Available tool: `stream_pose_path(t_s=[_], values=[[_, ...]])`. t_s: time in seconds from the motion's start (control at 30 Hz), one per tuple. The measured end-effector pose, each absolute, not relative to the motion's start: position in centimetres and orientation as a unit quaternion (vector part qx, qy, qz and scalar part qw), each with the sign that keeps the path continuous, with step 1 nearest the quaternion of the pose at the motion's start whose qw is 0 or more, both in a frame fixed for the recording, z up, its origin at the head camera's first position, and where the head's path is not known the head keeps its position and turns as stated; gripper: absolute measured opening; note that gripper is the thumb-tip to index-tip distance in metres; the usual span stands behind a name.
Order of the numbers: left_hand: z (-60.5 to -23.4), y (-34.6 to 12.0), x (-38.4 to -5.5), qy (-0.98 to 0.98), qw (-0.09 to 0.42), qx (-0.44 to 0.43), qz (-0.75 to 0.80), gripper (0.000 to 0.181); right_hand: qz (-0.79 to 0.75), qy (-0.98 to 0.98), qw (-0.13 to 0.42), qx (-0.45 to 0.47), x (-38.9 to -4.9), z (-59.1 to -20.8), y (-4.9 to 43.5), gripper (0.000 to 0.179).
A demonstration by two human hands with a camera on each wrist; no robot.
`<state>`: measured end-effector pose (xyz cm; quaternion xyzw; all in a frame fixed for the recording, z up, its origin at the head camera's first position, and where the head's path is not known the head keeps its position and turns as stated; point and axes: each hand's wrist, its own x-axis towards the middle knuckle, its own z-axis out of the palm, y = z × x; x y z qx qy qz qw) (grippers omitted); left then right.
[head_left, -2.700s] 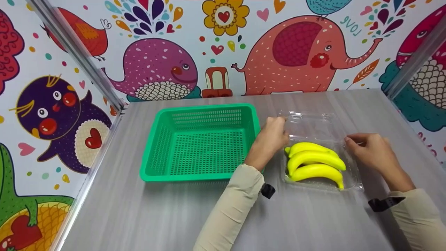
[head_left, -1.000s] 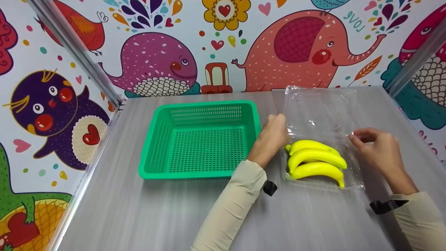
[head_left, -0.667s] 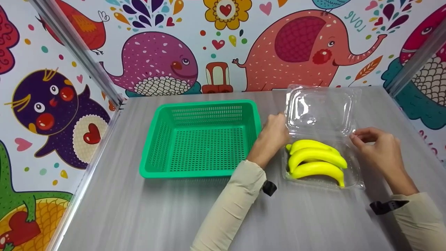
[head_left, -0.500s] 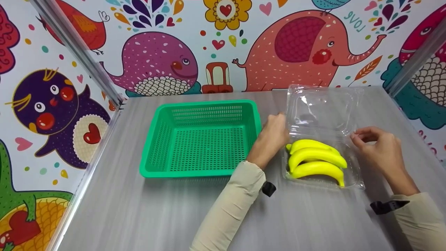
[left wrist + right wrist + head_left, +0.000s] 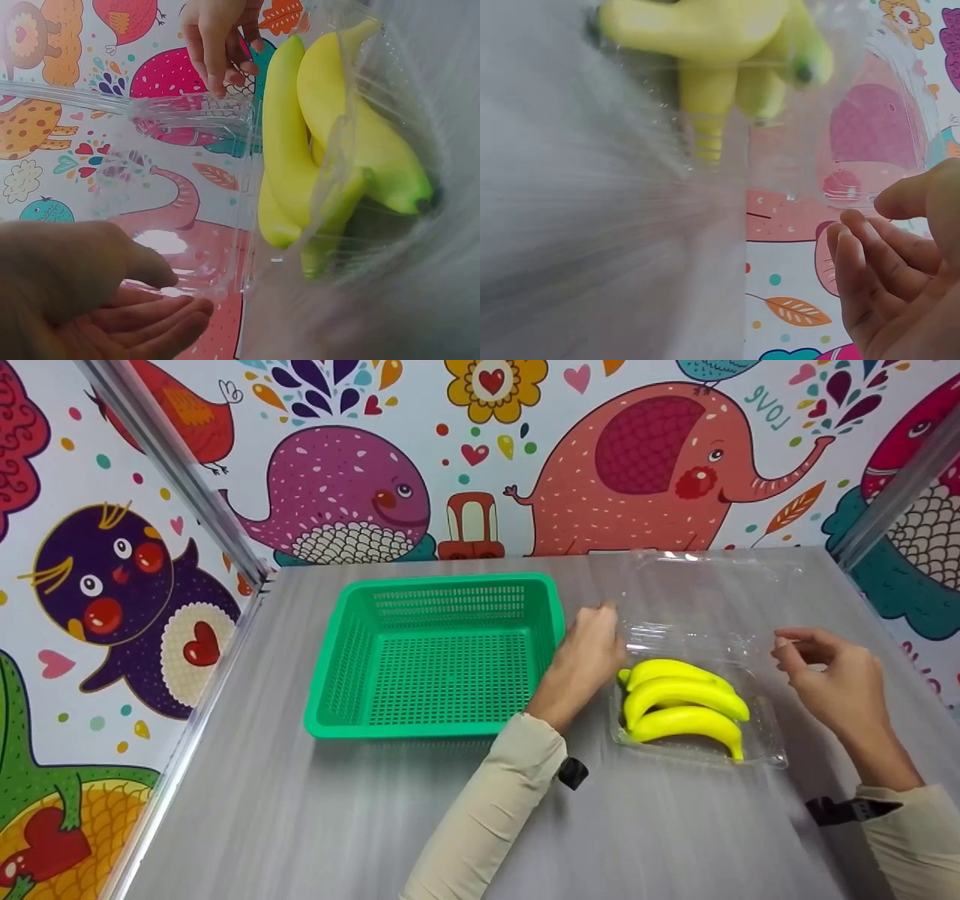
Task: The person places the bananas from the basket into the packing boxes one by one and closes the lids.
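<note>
Yellow bananas (image 5: pixel 684 695) lie together in the base of a clear plastic clamshell box (image 5: pixel 766 739). The box's transparent lid (image 5: pixel 712 592) is folded back toward the wall. My left hand (image 5: pixel 585 652) is by the lid's left side; in the left wrist view the left hand (image 5: pixel 112 289) has its thumb and fingers apart, nothing pinched. My right hand (image 5: pixel 840 682) hovers off the box's right side. Relaxed fingers and a gap to the thumb show on the right hand (image 5: pixel 900 262) in the right wrist view.
A green perforated basket (image 5: pixel 450 679) stands to the left of the box, close to my left forearm. The grey table (image 5: pixel 390 817) ends at walls with cartoon animal prints (image 5: pixel 637 472) at the back and sides.
The lid has swung up and back from over the hinge and now lies lower toward the rear. My right hand has come away from the lid's corner, moving right. The bananas stay put.
</note>
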<state>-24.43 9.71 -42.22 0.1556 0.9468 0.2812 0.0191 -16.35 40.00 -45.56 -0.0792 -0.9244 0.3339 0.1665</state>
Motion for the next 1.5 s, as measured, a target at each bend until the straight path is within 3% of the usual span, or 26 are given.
stream_pose_path(t_s=[0.43,0.7,1.07,1.5], values=[[-41.9,8.1,-23.9,0.913,-0.075,0.211,0.34,0.03,0.337,-0.916,0.19,-0.108,-15.1,-45.2,38.8,0.051],[-41.8,6.9,-22.7,0.873,-0.12,0.243,0.406,0.026,0.385,-0.896,0.208,-0.077,-14.1,-45.5,38.7,0.039],[-42.2,5.9,-20.8,0.849,-0.119,0.255,0.447,0.022,0.403,-0.883,0.232,-0.062,-12.5,-45.7,38.2,0.035],[-42.8,5.0,-18.7,0.837,-0.08,0.262,0.474,0.023,0.403,-0.88,0.242,-0.073,-10.6,-46.1,37.7,0.034]])
